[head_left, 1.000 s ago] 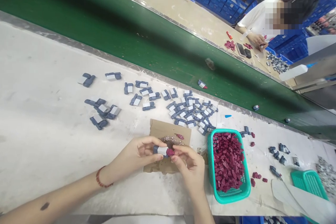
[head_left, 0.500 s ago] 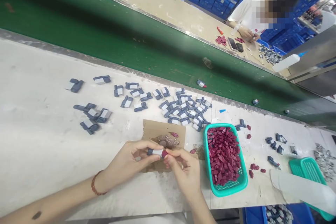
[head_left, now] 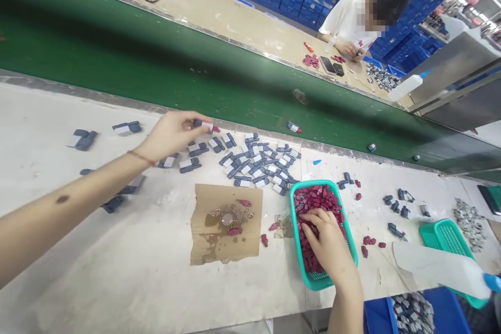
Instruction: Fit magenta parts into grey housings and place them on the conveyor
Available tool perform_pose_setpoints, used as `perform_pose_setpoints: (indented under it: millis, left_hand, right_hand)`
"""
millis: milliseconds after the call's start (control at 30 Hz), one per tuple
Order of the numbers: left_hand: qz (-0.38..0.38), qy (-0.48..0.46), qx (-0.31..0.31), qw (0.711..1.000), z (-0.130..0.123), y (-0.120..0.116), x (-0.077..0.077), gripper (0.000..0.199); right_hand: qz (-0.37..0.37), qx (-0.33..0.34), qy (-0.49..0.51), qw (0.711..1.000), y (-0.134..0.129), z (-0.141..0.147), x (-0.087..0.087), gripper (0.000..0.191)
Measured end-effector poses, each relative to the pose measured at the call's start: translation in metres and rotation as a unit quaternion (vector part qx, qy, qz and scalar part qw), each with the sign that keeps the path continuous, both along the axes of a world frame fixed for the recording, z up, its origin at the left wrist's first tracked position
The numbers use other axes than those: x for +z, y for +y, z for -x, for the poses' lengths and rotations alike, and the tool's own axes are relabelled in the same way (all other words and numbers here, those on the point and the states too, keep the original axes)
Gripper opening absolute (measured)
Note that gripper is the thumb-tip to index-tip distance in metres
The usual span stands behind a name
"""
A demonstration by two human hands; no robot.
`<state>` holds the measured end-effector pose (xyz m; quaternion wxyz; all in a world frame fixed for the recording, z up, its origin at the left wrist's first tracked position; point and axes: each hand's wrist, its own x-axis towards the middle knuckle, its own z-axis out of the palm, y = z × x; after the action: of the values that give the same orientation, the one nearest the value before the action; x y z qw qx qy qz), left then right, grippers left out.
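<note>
My left hand (head_left: 176, 133) grips a dark blue and white piece (head_left: 204, 126) with a red tip, held over the table's far edge beside the green belt. My right hand (head_left: 323, 232) reaches into a teal basket (head_left: 297, 266) full of small dark red pieces (head_left: 317, 198); its fingers are bent among them, and whether they pinch one is hidden. Many blue and white pieces (head_left: 256, 159) lie between the hands. Below them, a stained cardboard sheet (head_left: 203, 203) bears a round, glittery clump (head_left: 227, 218) and red pieces.
Beyond the table runs a green belt (head_left: 156, 62) with a few assembled pieces on it. Across it a person (head_left: 348, 15) works at another bench. At right are a second teal basket (head_left: 442, 232), a white bottle (head_left: 442, 266) and a blue bin (head_left: 450, 308).
My hands have parted from the cardboard. The left carried the red-tipped piece up and left to the belt's edge; the right moved into the red pieces. The view shifted slightly.
</note>
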<state>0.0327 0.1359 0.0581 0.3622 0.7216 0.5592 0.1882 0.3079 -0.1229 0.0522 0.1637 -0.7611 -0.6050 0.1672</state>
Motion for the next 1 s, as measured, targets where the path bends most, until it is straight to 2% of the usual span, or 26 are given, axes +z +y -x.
perform_pose_setpoints:
  millis: [67,167,233,300,367,433,533,633,700,833,900,1000]
  left_hand:
    - [-0.078,0.026,-0.005,0.997,-0.011,0.034,-0.010,0.040]
    - [-0.118,0.028,-0.027,0.992,-0.026,0.076,-0.026,0.037]
    - [-0.132,0.028,-0.044,0.990,-0.027,0.095,-0.034,0.039]
    - [-0.149,0.033,-0.048,0.987,-0.019,0.104,-0.038,0.042]
    - [-0.163,0.039,-0.037,0.985,-0.002,0.103,-0.039,0.044]
    - [-0.178,0.047,-0.052,0.982,0.021,0.092,-0.037,0.042]
    - [-0.178,0.077,-0.130,0.972,0.055,0.065,-0.035,0.044]
    - [-0.136,0.110,-0.192,0.966,0.075,0.041,-0.036,0.052]
    - [-0.119,0.111,-0.203,0.966,0.079,0.032,-0.038,0.054]
    - [-0.114,0.101,-0.200,0.968,0.073,0.030,-0.046,0.056]
    - [-0.103,0.106,-0.193,0.970,0.068,0.033,-0.049,0.054]
    - [-0.113,0.127,-0.175,0.970,0.061,0.036,-0.052,0.048]
  right_hand:
    - [0.013,0.010,0.006,1.000,0.002,0.001,-0.005,0.023]
    - [0.031,0.001,0.011,0.999,0.005,0.005,-0.009,0.021]
    - [0.027,-0.011,0.005,1.000,0.004,0.005,-0.011,0.021]
    - [0.006,-0.020,0.011,1.000,0.002,0.002,-0.013,0.024]
    - [-0.027,-0.028,0.033,0.999,-0.002,-0.001,-0.016,0.026]
    - [-0.062,-0.034,0.061,0.996,-0.006,-0.004,-0.018,0.026]
    - [-0.092,-0.059,0.116,0.987,-0.008,0.001,-0.017,0.023]
    - [-0.097,-0.116,0.199,0.968,-0.001,0.022,-0.011,0.025]
    - [-0.107,-0.148,0.281,0.942,0.008,0.043,-0.007,0.029]
    - [-0.109,-0.150,0.460,0.868,0.029,0.082,-0.006,0.027]
    - [-0.088,-0.156,0.499,0.848,0.035,0.094,-0.010,0.030]
    - [-0.052,-0.175,0.516,0.837,0.039,0.102,-0.016,0.031]
